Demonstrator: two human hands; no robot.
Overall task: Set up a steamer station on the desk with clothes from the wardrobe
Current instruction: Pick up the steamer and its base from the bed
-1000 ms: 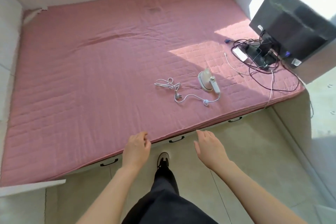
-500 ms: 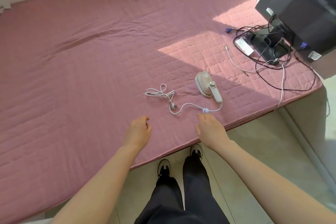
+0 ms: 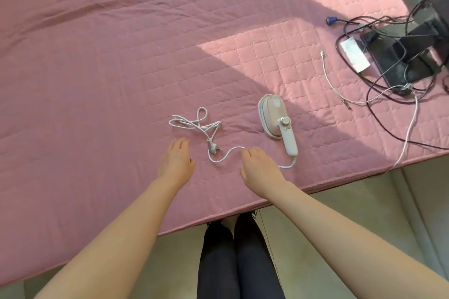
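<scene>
A small white handheld steamer (image 3: pixel 277 121) lies on its side on the pink quilted mattress (image 3: pixel 109 60), handle pointing toward me. Its white cord (image 3: pixel 213 137) runs left from the handle to a loose coil and a plug. My left hand (image 3: pixel 177 161) hovers over the mattress just left of the plug, fingers relaxed and holding nothing. Extended over the cord's near loop, my right hand (image 3: pixel 260 168) sits a short way left of the steamer handle with its fingers loosely extended and empty. No clothes are in view.
A black monitor (image 3: pixel 422 17) stands on the mattress at the far right amid tangled black and white cables (image 3: pixel 379 94). The mattress edge runs diagonally in front of me, with pale floor (image 3: pixel 364 213) and my dark-trousered legs (image 3: pixel 238 262) below it.
I have come up to the bed and leaned over it. Both hands have moved forward from the mattress edge to beside the steamer's cord.
</scene>
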